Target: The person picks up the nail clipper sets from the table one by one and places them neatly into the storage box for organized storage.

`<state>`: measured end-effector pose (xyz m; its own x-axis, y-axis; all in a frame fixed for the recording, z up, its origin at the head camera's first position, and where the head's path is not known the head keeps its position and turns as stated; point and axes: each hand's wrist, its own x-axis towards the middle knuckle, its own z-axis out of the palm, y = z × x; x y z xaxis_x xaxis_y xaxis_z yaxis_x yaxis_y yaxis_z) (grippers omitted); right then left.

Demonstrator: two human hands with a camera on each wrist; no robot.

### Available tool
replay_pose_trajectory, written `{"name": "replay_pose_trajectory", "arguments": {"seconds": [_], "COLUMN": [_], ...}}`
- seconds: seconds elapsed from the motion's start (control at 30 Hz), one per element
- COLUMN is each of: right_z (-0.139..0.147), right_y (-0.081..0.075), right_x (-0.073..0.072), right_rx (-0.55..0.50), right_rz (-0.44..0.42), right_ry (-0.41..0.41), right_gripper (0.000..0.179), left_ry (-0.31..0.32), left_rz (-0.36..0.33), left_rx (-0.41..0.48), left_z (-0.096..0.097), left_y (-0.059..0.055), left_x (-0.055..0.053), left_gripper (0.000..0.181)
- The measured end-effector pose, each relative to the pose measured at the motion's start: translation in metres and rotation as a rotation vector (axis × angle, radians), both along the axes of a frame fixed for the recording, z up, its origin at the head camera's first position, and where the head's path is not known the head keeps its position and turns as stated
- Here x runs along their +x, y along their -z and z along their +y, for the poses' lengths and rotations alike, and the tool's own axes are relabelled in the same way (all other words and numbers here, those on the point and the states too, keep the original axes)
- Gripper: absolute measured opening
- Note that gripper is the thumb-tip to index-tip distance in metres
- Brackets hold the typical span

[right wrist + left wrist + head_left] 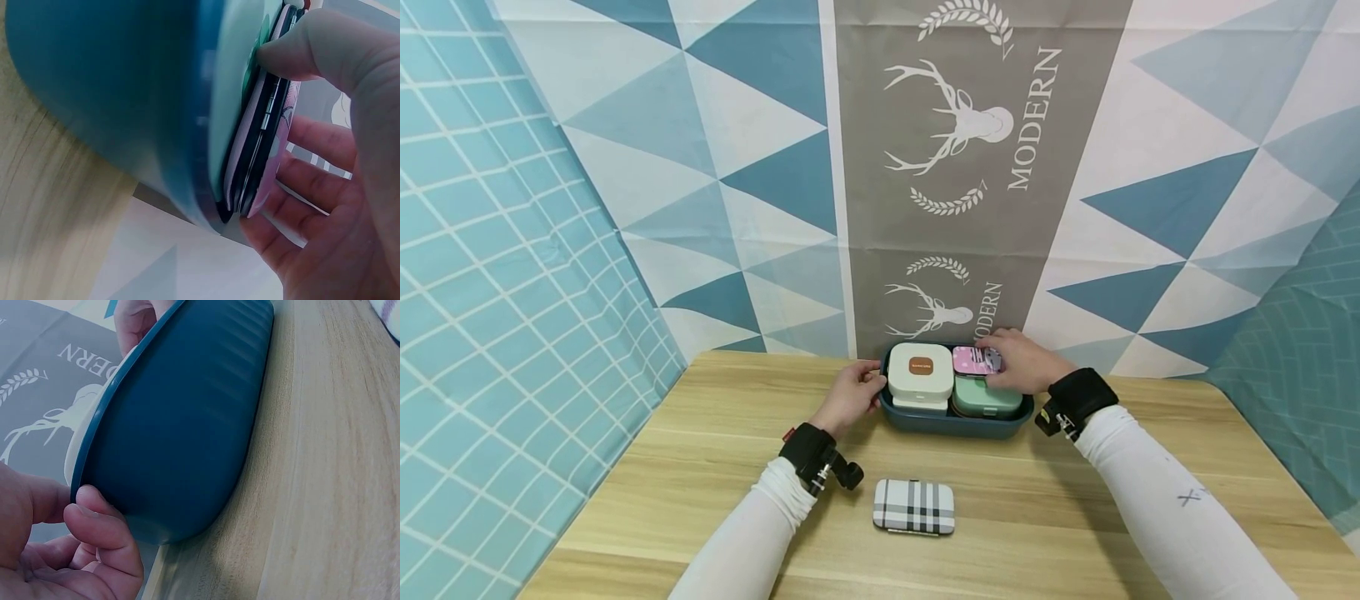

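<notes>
A dark blue plastic bin (955, 427) stands against the back wall. My left hand (850, 396) is at its left end, and in the left wrist view the thumb and forefinger pinch the bin's rim (94, 434). Inside on the left sit stacked cream boxes (920, 379) with a brown label on top. A green lidded box (988, 398) lies at the front right. Behind it my right hand (1028, 364) holds a slim pink patterned hinged case (968, 360). In the right wrist view its thumb lies over one edge and the fingers along the pink cover (278, 140).
A black-and-white plaid case (913, 508) lies flat on the wooden table (715, 500), in front of the bin. A patterned wall covering (775, 167) hangs right behind the table's back edge. Tile-patterned sheets (490, 250) border both sides.
</notes>
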<state>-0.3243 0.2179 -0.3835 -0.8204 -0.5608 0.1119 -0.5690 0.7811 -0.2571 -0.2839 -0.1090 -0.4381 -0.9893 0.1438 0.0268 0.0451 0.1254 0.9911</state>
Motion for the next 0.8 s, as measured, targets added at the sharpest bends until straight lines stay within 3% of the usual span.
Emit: {"name": "replay_pose_trajectory", "arguments": {"seconds": [0.8], "right_z": [-0.0007], "right_y": [0.0017], "right_x": [0.0], "right_rx": [0.001], "right_rz": [-0.013], "right_ry": [0.013], "right_gripper": [0.064], "left_ry": [0.008], "left_rz": [0.004], "left_rx": [-0.021], "left_z": [-0.0011], "left_y": [0.0022], "left_x": [-0.0014], "left_gripper": [0.042]}}
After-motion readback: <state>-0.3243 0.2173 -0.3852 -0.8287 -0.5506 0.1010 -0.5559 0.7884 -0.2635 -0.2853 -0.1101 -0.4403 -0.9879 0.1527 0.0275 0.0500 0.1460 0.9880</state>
